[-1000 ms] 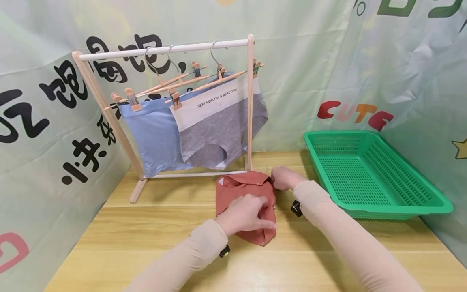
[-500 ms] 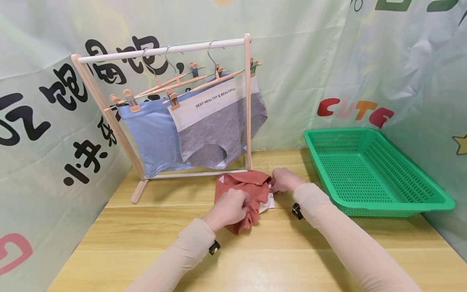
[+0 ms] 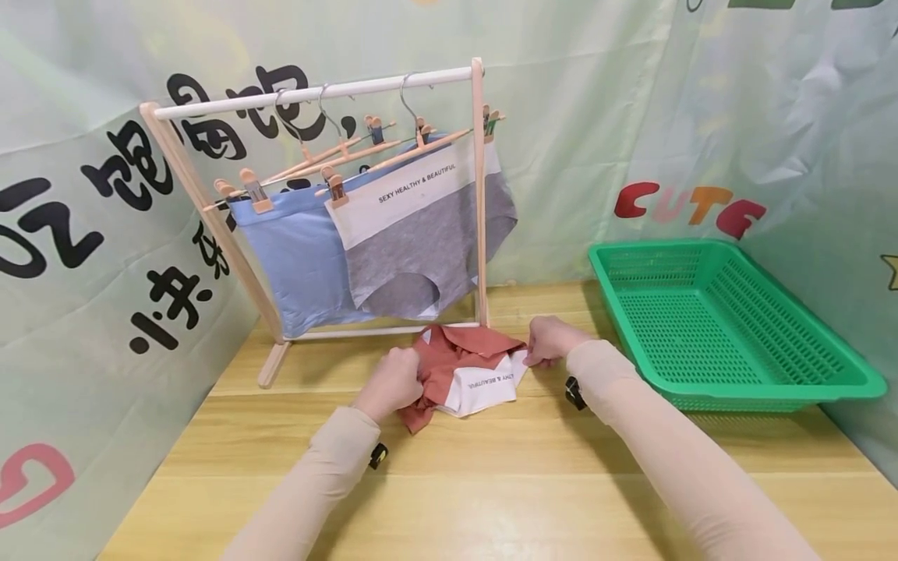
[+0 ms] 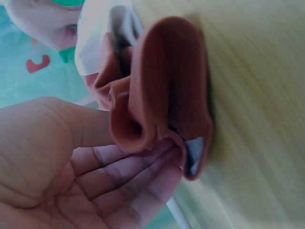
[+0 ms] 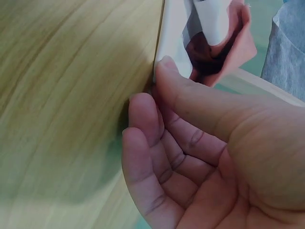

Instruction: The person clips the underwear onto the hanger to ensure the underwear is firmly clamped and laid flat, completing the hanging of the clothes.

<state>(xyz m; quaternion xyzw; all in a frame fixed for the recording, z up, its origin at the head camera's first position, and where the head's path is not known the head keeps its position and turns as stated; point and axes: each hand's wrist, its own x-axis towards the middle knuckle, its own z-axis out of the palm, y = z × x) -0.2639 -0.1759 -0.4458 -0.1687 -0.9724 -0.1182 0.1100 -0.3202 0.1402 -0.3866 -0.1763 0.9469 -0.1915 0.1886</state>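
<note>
A rust-red garment [image 3: 441, 362] with a white printed waistband [image 3: 484, 387] lies crumpled on the table at the foot of the rack. The left hand [image 3: 391, 382] grips its left part; in the left wrist view, red folds [image 4: 171, 71] sit between the thumb and fingers of that hand [image 4: 119, 176]. At the garment's right end, the right hand [image 3: 552, 340] pinches the white band. The right wrist view has the thumb and index finger of this hand [image 5: 200, 138] on the white edge [image 5: 174, 43], with the other fingers curled below.
Behind the garment stands a wooden rack [image 3: 481, 234] with blue shorts [image 3: 302, 257] and grey-and-white briefs [image 3: 414, 249] clipped to hangers. A green plastic basket [image 3: 744, 389] is at the right. Printed cloth [image 3: 561, 156] forms the backdrop.
The left hand has moved left and slightly away from the body, drawing the red fabric over and exposing the white printed band. The right hand has stayed nearly in place at the right end.
</note>
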